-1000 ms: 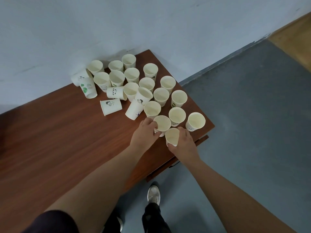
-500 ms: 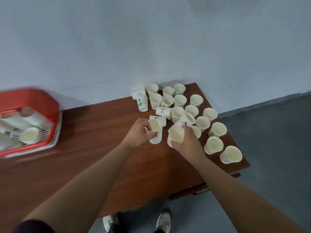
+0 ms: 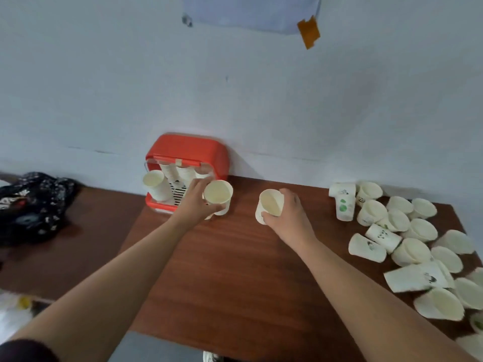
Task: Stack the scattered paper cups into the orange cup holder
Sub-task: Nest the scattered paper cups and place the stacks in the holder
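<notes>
Both hands (image 3: 194,202) with cups (image 3: 218,195), now beside holder (image 3: 187,152)

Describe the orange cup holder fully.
The cup holder is glossy orange plastic with rounded corners and a clear front panel. It stands against the wall at the table's back edge. Paper cups hang inside; one cup tilts out at its front. The left hand, holding a cup, is just before it.

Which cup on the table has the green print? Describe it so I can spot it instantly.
Start at the cluster of scattered cups on the table's right side. At its near-left corner, closest to the right hand, stands the cup, rim down, alone with green blotches.
</notes>
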`<state>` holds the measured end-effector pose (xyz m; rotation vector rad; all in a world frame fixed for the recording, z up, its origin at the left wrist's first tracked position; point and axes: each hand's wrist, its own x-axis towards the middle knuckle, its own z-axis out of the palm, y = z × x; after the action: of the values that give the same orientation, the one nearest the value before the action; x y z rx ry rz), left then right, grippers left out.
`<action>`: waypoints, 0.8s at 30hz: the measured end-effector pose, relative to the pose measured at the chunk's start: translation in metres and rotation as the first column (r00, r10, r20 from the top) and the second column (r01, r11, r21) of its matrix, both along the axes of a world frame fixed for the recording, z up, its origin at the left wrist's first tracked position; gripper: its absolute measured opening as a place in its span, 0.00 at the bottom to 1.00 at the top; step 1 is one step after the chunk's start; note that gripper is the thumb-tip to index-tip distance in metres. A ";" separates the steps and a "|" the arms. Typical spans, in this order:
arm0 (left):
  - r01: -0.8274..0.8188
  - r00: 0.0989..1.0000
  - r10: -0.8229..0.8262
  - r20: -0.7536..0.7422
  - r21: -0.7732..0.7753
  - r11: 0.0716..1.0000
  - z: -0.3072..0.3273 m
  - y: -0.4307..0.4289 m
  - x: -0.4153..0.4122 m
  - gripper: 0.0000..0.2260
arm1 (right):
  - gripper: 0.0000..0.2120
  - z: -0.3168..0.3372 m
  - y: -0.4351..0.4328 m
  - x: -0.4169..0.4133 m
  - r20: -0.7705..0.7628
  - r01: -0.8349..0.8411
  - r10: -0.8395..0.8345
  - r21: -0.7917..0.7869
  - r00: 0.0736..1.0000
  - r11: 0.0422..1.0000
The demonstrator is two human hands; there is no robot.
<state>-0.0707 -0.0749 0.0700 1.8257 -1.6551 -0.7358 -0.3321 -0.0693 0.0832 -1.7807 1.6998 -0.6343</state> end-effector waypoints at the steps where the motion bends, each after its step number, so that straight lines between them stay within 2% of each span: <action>1: -0.028 1.000 0.028 0.011 0.013 1.000 -0.002 -0.001 0.020 0.38 | 0.37 0.000 -0.007 0.020 0.006 -0.019 0.019 -0.002 1.000 1.000; 6: -0.167 0.985 0.169 -0.023 0.075 0.983 -0.021 -0.017 0.090 0.37 | 0.35 -0.006 -0.041 0.100 0.034 -0.078 0.078 0.002 0.996 0.997; 12: -0.187 0.980 0.192 -0.048 0.094 0.978 -0.053 -0.053 0.119 0.37 | 0.31 -0.033 -0.077 0.155 0.070 -0.064 0.064 -0.002 0.996 0.998; 17: -0.096 0.995 0.093 0.027 0.111 0.989 -0.078 -0.075 0.121 0.36 | 0.32 -0.053 -0.088 0.175 0.065 -0.041 0.041 -0.007 0.997 0.999; 22: -0.023 0.989 -0.005 0.146 0.190 0.981 -0.101 -0.085 0.123 0.38 | 0.37 -0.068 -0.095 0.189 0.055 -0.027 0.026 0.015 0.998 1.000; 24: 0.014 0.980 -0.058 0.193 0.224 0.974 -0.110 -0.088 0.123 0.40 | 0.36 -0.071 -0.099 0.195 0.062 -0.035 0.034 0.010 0.997 0.999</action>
<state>0.0519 -0.1632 -0.0399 2.0886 -1.7968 -0.8043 -0.1369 -0.1679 0.0121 -1.7613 1.6248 -0.6572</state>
